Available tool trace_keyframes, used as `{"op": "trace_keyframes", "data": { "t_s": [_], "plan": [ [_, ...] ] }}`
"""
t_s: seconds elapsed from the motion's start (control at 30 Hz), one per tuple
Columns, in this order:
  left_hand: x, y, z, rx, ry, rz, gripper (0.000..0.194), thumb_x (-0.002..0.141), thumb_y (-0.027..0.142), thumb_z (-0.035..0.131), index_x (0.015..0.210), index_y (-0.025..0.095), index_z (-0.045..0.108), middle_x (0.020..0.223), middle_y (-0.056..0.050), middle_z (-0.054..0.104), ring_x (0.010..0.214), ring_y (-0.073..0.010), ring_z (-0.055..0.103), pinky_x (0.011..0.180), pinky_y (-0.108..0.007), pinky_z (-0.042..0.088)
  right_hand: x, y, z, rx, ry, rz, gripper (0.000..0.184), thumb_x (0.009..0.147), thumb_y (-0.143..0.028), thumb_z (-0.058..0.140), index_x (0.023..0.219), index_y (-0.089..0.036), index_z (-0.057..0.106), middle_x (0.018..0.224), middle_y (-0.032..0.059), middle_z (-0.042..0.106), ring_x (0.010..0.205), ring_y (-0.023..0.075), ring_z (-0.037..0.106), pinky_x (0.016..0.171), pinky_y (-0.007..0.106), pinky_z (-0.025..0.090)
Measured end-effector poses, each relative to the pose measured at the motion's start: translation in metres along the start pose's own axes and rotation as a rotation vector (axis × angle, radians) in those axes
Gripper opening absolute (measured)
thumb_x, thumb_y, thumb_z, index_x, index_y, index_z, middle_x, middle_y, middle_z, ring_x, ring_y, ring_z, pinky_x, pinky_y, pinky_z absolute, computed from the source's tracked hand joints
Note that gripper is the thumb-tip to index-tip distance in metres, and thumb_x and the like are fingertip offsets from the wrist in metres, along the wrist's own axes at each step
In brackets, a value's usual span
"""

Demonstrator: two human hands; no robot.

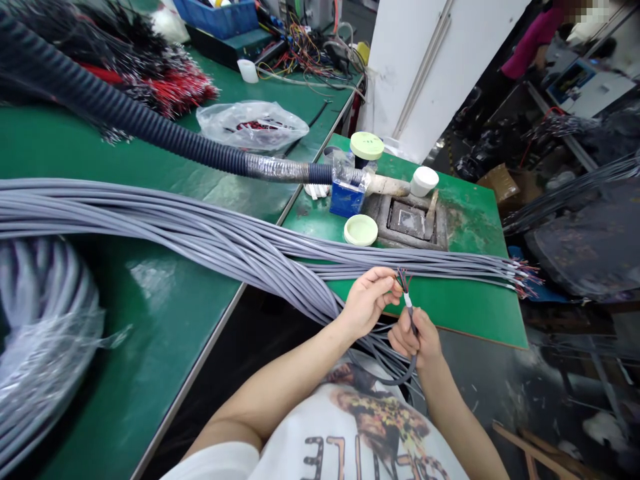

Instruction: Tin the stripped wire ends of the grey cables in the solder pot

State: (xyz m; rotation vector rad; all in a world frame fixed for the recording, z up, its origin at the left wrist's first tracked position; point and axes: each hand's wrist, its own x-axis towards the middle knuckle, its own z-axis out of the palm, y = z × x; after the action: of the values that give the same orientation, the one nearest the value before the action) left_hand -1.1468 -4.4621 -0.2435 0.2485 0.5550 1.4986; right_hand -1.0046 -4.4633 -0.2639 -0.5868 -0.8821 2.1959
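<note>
So the work sits at one grey multicore cable (413, 365), its stripped end held up in front of the chest: a short white section (408, 300) topped by a small spray of thin coloured cores (403, 280). The right hand (415, 337) is clenched around the cable just below the white section, and the left hand (369, 301) is closed too, its fingertips (389, 283) pinching at the cores, though whether they hold every core is too small to tell. Judging by that grip, the step in hand is working through the cores of this one end, and the next move calls for fine fingertip control to keep them apart. The cable's slack hangs in a loop below the hands and joins a long bundle of grey cables (200, 230), too many to count, laid across a green-topped bench (150, 333) and a green mat (465, 310), where their ends fan out at the right. Beyond stand one blue box (347, 199), two pale green lids (361, 230), one white cap (424, 181), one square metal pot (407, 220) and one black corrugated conduit (125, 113)
</note>
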Motion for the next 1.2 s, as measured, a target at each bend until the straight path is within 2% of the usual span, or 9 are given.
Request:
{"op": "trace_keyframes", "data": {
  "t_s": [0.3, 0.5, 0.6, 0.77, 0.83, 0.9, 0.97, 1.03, 1.2],
  "plan": [
    [0.006, 0.012, 0.002, 0.141, -0.021, -0.072, 0.027, 0.060, 0.028, 0.081, 0.071, 0.012, 0.062, 0.060, -0.001, 0.064, 0.047, -0.0052, 0.051, 0.048, -0.017, 0.039, -0.001, 0.000, 0.002, 0.004, -0.013, 0.005, 0.034, 0.089, -0.041, 0.054, 0.069, -0.016, 0.066, 0.033, -0.0123, 0.022, 0.026, 0.0028, 0.016, 0.032, 0.015, 0.031],
    [0.011, 0.019, 0.001, 0.250, -0.104, -0.064, 0.025, 0.059, 0.027, 0.081, 0.068, 0.011, 0.064, 0.059, 0.000, 0.063, 0.045, -0.0036, 0.045, 0.045, -0.017, 0.031, -0.002, 0.002, 0.001, -0.014, 0.000, 0.013, 0.036, 0.088, -0.045, 0.056, 0.066, -0.017, 0.063, 0.033, -0.0127, 0.021, 0.026, 0.0028, 0.016, 0.031, 0.015, 0.030],
    [0.012, 0.013, -0.001, 0.241, -0.107, -0.042, 0.024, 0.063, 0.028, 0.079, 0.070, 0.010, 0.063, 0.060, -0.001, 0.062, 0.046, -0.0041, 0.045, 0.045, -0.018, 0.031, -0.002, 0.002, 0.000, 0.007, -0.013, -0.001, 0.036, 0.089, -0.044, 0.054, 0.067, -0.017, 0.063, 0.033, -0.0126, 0.021, 0.026, 0.0030, 0.015, 0.030, 0.015, 0.030],
    [0.006, -0.014, -0.004, 0.033, 0.021, -0.053, 0.020, 0.070, 0.027, 0.072, 0.072, 0.014, 0.056, 0.061, 0.001, 0.061, 0.051, -0.0063, 0.051, 0.052, -0.018, 0.038, -0.001, 0.004, 0.002, 0.054, -0.001, -0.005, 0.037, 0.091, -0.044, 0.050, 0.067, -0.019, 0.061, 0.033, -0.0127, 0.019, 0.025, 0.0030, 0.013, 0.030, 0.014, 0.028],
    [0.002, -0.022, -0.005, 0.051, 0.064, 0.047, 0.017, 0.073, 0.026, 0.069, 0.074, 0.015, 0.056, 0.063, 0.002, 0.061, 0.054, -0.0073, 0.053, 0.055, -0.019, 0.040, -0.002, 0.005, 0.003, 0.077, 0.001, -0.007, 0.036, 0.092, -0.043, 0.049, 0.067, -0.019, 0.061, 0.033, -0.0127, 0.019, 0.025, 0.0029, 0.012, 0.030, 0.013, 0.028],
    [0.000, -0.023, -0.006, 0.187, 0.073, 0.238, 0.014, 0.074, 0.025, 0.069, 0.076, 0.016, 0.058, 0.068, 0.000, 0.062, 0.059, -0.0085, 0.054, 0.057, -0.021, 0.041, -0.004, 0.006, 0.003, 0.075, 0.013, -0.004, 0.036, 0.092, -0.042, 0.049, 0.068, -0.019, 0.062, 0.033, -0.0127, 0.019, 0.026, 0.0029, 0.012, 0.030, 0.013, 0.027],
    [-0.002, -0.019, -0.007, 0.350, 0.044, 0.439, 0.012, 0.076, 0.025, 0.068, 0.076, 0.016, 0.060, 0.072, -0.001, 0.062, 0.064, -0.0100, 0.055, 0.061, -0.022, 0.043, -0.005, 0.007, 0.004, 0.044, 0.036, 0.012, 0.036, 0.091, -0.043, 0.051, 0.067, -0.019, 0.061, 0.033, -0.0128, 0.019, 0.026, 0.0030, 0.012, 0.030, 0.014, 0.028],
    [-0.002, -0.014, -0.007, 0.460, 0.008, 0.555, 0.010, 0.078, 0.025, 0.067, 0.076, 0.016, 0.061, 0.074, -0.002, 0.060, 0.068, -0.0112, 0.055, 0.064, -0.023, 0.043, -0.004, 0.007, 0.005, 0.004, 0.061, 0.027, 0.036, 0.089, -0.046, 0.054, 0.066, -0.018, 0.061, 0.032, -0.0132, 0.020, 0.026, 0.0031, 0.013, 0.030, 0.015, 0.029],
    [-0.001, -0.003, -0.007, 0.556, 0.024, 0.510, 0.013, 0.079, 0.028, 0.065, 0.079, 0.016, 0.063, 0.074, -0.002, 0.059, 0.068, -0.0113, 0.054, 0.065, -0.023, 0.044, 0.000, 0.006, 0.012, -0.052, 0.099, 0.027, 0.036, 0.085, -0.048, 0.058, 0.066, -0.018, 0.060, 0.031, -0.0133, 0.022, 0.026, 0.0029, 0.013, 0.031, 0.016, 0.029]
  ]
}}
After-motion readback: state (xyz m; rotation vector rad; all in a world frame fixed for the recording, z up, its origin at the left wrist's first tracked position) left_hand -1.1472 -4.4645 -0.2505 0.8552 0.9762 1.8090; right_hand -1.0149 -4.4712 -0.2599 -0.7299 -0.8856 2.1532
